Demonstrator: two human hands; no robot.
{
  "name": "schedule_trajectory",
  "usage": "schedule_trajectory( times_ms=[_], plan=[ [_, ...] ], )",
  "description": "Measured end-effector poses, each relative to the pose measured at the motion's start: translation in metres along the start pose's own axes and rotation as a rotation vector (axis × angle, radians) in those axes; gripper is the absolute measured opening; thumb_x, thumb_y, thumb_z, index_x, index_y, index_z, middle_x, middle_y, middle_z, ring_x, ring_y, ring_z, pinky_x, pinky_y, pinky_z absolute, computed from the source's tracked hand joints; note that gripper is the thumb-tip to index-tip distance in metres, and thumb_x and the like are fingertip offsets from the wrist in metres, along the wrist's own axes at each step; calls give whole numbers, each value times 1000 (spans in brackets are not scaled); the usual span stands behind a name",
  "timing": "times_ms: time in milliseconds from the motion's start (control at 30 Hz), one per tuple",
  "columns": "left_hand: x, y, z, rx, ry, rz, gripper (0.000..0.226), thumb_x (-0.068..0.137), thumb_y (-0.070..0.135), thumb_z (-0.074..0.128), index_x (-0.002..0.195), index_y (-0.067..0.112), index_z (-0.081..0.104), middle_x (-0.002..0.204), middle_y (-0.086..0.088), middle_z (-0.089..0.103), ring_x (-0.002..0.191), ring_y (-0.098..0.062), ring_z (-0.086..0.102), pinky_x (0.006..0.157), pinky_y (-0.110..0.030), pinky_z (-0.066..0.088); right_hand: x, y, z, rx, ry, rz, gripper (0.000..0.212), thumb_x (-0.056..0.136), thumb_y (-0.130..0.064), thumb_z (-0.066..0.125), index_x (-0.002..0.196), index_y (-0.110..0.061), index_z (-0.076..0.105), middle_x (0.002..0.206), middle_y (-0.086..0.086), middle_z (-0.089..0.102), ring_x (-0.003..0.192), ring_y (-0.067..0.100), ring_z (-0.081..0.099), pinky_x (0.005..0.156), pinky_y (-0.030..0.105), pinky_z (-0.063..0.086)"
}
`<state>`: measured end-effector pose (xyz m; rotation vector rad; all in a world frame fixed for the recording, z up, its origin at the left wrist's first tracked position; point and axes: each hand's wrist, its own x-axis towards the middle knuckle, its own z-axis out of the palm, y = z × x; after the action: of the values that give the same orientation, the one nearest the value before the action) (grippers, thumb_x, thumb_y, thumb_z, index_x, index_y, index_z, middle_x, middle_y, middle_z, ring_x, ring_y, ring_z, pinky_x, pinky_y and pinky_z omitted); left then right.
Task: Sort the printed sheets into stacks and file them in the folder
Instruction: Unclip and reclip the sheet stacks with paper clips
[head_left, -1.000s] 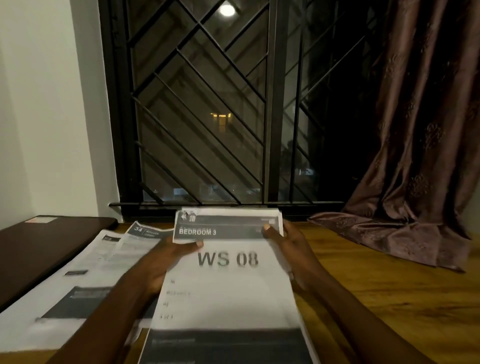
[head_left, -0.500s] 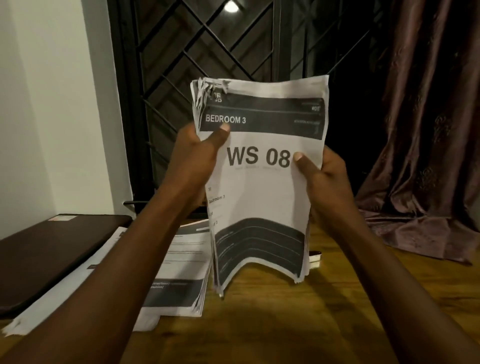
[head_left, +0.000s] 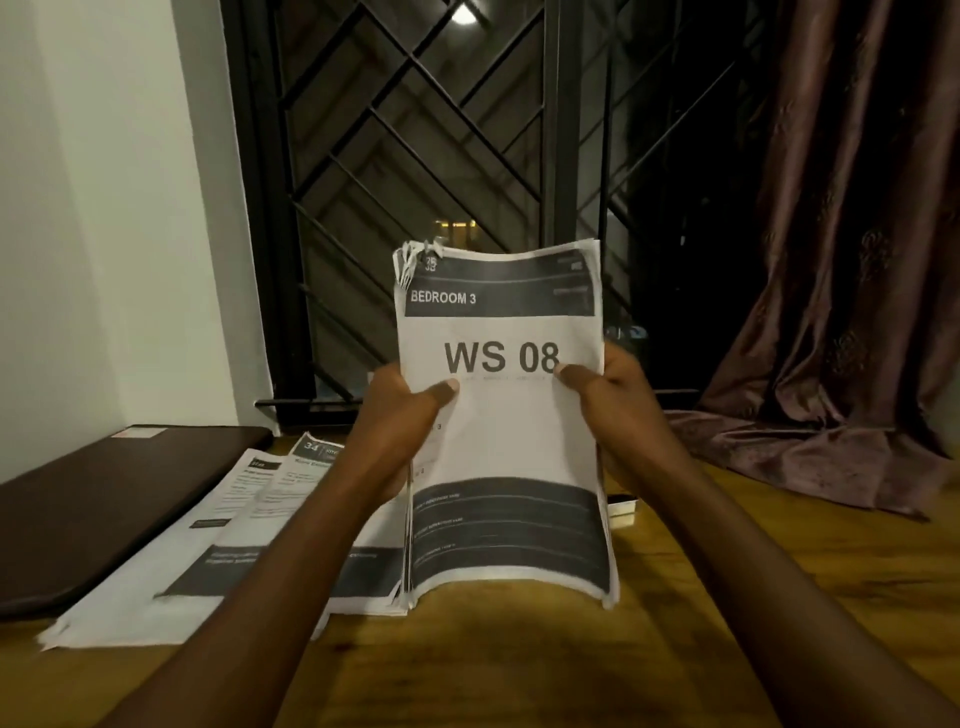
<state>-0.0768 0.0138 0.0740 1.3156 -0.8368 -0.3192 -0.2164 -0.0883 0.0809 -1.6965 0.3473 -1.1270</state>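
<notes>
Sheet stack headed "BEDROOM 3 / WS 08": upright, bowed, lower than half second ago; bottom edge now near wooden table, contact unclear. Left hand grips left edge, thumb now below heading band. Right hand grips right edge, thumb beside "08". Other printed sheets flat at left, unchanged.
</notes>
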Motion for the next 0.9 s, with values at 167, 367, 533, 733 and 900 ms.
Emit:
schedule_trajectory(
  times_ms=[167, 367, 533, 733, 900],
  plan=[
    [13, 15, -32, -243, -257, -183, 34, 86, -2, 62, 116, 14, 64, 112, -11, 71, 97, -28, 71, 75, -44, 60, 20, -26, -14, -3, -67, 86, 11, 96, -20, 52, 101, -27, 60, 98, -1, 70, 84, 18, 68, 69, 31, 58],
    [9, -39, -57, -265, -446, -563, 74, 57, 2, 87, 126, 4, 59, 120, -23, 65, 106, -39, 66, 82, -55, 55, 19, 43, -23, 97, -211, 608, 30, 91, -6, 55, 120, -1, 59, 116, 21, 65, 93, 34, 66, 83, 47, 53],
    [25, -74, -50, -223, -257, -552, 32, 91, -4, 54, 122, 4, 57, 112, -23, 69, 95, -40, 69, 81, -58, 53, 9, 97, -15, 204, -177, 732, 23, 91, -5, 58, 113, -7, 61, 110, 19, 69, 97, 39, 66, 83, 53, 52],
    [30, -119, -40, -190, -212, -497, 27, 93, 0, 53, 120, 2, 59, 114, -22, 68, 105, -42, 65, 98, -62, 43, 15, 122, -19, -79, 164, 361, 6, 87, -16, 67, 89, -21, 64, 88, 1, 73, 72, 15, 71, 56, 23, 54],
    [28, -130, -39, -220, -250, -474, 30, 94, 1, 54, 123, 4, 57, 116, -21, 68, 107, -42, 64, 98, -64, 43, 15, 130, -25, -128, 265, 222, 14, 82, -9, 71, 86, -18, 62, 80, -4, 68, 63, 2, 65, 43, 8, 44]
  ],
)
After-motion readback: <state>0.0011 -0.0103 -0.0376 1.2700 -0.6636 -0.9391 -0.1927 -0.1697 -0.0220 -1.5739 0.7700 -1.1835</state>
